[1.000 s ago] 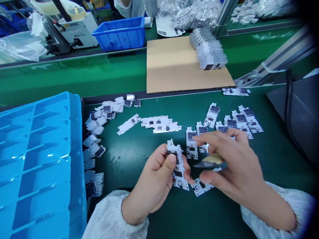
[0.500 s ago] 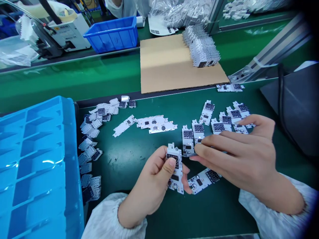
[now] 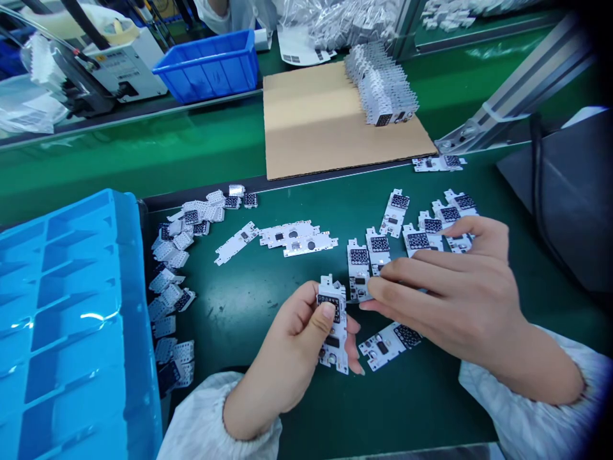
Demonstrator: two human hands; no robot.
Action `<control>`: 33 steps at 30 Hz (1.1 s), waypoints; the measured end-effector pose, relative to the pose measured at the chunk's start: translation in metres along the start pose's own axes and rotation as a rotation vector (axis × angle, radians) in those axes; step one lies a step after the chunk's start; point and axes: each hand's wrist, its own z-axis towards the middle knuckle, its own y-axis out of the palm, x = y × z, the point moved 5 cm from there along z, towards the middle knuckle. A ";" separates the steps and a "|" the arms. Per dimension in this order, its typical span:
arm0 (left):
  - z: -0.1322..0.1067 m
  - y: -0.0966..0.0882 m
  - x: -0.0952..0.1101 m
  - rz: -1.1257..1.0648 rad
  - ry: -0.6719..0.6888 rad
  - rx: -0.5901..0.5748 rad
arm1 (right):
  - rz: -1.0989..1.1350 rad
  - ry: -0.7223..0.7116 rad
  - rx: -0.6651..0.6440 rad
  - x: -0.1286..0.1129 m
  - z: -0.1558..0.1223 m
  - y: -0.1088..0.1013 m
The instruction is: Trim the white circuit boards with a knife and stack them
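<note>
My left hand [image 3: 292, 354] is closed around a small stack of white circuit boards [image 3: 334, 332], thumb pressed on the top board's black display. My right hand [image 3: 445, 294] lies low over the dark green mat [image 3: 268, 300], fingers stretched out together, fingertips touching a loose board [image 3: 358, 268] just right of the held stack. Another loose board [image 3: 390, 343] lies under my right palm's near side. More white boards [image 3: 431, 223] are scattered beyond my right hand.
A blue compartment tray [image 3: 71, 319] fills the left. Small snapped-off board pieces [image 3: 177, 255] line its right edge. Long board strips [image 3: 287, 235] lie mid-mat. Behind are a cardboard sheet [image 3: 330, 134] with stacked boards [image 3: 383, 89], a blue bin [image 3: 211, 64] and a metal rail [image 3: 517, 89].
My right hand dropped from a blurred raised pose and reached left onto the loose board beside the held stack. The left hand with its stack stayed nearly still.
</note>
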 end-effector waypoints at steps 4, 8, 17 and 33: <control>-0.001 -0.001 -0.002 0.147 0.015 -0.036 | 0.058 -0.036 -0.071 0.000 0.000 0.000; 0.000 0.002 -0.005 0.216 0.002 -0.045 | 0.140 -0.032 -0.187 0.003 -0.003 0.003; 0.000 0.001 -0.001 0.166 0.032 0.024 | 0.298 0.137 -0.234 0.005 -0.004 0.010; -0.005 -0.008 0.029 -0.117 0.161 0.060 | 0.245 0.198 -0.063 0.008 -0.001 0.019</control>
